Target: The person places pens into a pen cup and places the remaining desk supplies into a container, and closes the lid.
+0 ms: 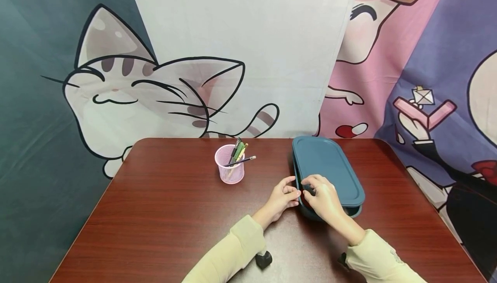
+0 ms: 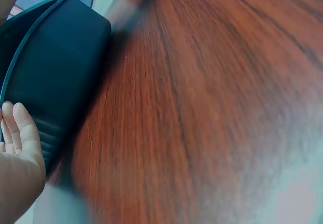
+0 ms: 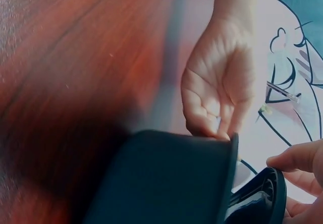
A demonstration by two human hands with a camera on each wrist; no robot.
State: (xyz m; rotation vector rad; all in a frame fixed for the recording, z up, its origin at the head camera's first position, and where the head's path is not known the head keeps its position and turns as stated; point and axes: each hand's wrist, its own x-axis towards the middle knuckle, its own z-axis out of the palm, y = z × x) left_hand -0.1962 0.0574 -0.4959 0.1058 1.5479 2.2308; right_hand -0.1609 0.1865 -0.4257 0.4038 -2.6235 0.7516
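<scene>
A dark blue plastic box (image 2: 60,57) stands on the table under its flat blue lid (image 1: 326,166). The lid sits askew, with a gap to the rim along the left side and at the near end. My left hand (image 1: 283,199) is at the box's left rim, thumb and fingertips pinching it; the left wrist view shows this hand (image 2: 22,158) against the ribbed outer wall. Fingers of my right hand (image 1: 322,194) pinch the lid's left edge, which the right wrist view shows lifted off the rim. The box's inside is mostly hidden.
A pink mesh pen cup (image 1: 230,173) holding several pens and pencils stands left of the box, one pencil leaning out to the right. The brown wooden table (image 1: 163,214) ends at a cloth backdrop (image 1: 240,24) with cartoon drawings.
</scene>
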